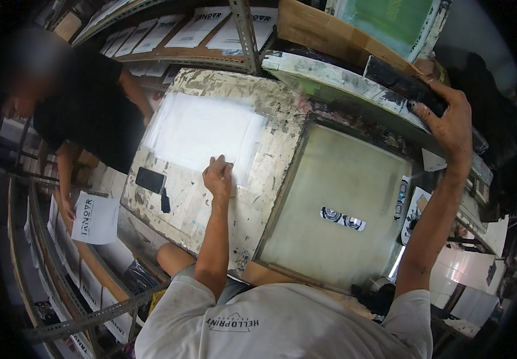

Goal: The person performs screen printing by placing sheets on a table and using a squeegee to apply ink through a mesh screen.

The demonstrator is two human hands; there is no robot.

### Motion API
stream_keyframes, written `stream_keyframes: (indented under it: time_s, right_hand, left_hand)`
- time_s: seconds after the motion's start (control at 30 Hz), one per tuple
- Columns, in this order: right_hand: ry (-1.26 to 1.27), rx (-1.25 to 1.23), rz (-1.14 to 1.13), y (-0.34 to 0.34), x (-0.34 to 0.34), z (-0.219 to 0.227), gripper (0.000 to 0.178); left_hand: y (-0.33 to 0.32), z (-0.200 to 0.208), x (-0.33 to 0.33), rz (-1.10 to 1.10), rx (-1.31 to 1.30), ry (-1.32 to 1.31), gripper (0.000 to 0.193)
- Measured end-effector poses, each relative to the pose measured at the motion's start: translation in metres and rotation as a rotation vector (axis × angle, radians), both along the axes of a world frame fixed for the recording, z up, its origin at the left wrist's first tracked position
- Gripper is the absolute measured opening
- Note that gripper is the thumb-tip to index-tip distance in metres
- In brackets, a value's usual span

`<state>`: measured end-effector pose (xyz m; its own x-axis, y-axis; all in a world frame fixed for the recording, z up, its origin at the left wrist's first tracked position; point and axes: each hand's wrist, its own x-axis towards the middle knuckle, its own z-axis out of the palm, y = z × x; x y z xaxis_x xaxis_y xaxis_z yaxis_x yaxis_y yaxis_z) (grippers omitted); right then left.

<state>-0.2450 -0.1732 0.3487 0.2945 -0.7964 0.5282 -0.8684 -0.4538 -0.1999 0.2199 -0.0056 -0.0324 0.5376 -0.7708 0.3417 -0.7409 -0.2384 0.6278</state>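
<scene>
Head view: shelf [180, 59] behind table [189, 218] holds wht prints [198, 27]. L hand [217, 178] curled at table's wht sheet [201, 128], can't tell if pinching; R hand [453, 125] grips blk bar [390, 79].

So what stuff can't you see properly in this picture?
In the head view:
Beneath the white sheet: covered by the sheet.
Whether the left hand touches it: the hand blocks the spot underneath.
Top of the green screen: cut off by the upper edge.
The co-worker's head: blurred.
</scene>
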Motion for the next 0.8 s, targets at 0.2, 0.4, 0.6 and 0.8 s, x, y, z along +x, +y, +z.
stream_keyframes:
  time_s: [0.2, 0.4, 0.6, 0.8]
  right_hand:
    - [0.013, 0.024, 0.002, 0.009, 0.004, 0.013, 0.061]
    - [-0.009, 0.013, -0.026, 0.001, -0.005, 0.001, 0.060]
    - [-0.013, 0.073, 0.008, 0.008, 0.008, 0.008, 0.057]
    - [0.002, -0.015, 0.069, 0.004, 0.006, 0.007, 0.061]
  left_hand:
    - [-0.017, 0.014, -0.011, -0.018, -0.192, -0.012, 0.012]
    - [-0.005, 0.077, -0.091, -0.594, 0.046, 0.165, 0.021]
    - [0.008, 0.052, -0.166, -0.742, 0.395, -0.186, 0.050]
    - [-0.046, 0.032, -0.247, -0.990, 0.255, -0.214, 0.046]
